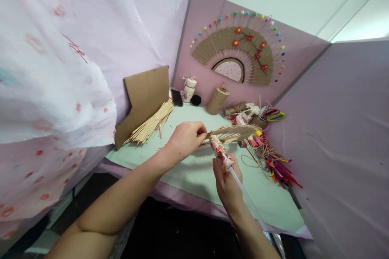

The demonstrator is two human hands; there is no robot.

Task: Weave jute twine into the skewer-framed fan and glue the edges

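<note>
Over pale table (194, 176), between walls (334, 129), right hand (228, 184) clasps glue gun (221, 153), left (187, 137) seemingly fan (238, 131).

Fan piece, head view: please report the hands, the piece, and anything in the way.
Left hand pinching left end of fan piece. Right hand holding patterned glue gun, nozzle near that end; contact unclear. Tangled twine crowding right side of table.

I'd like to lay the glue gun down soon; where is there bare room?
Bare: the table at front right, between right hand and pipe cleaners; front middle, between left hand and right hand; a smaller patch between sticks and twine cone. Crowded: the right side, around tangled twine; the left, with cardboard and sticks.
</note>
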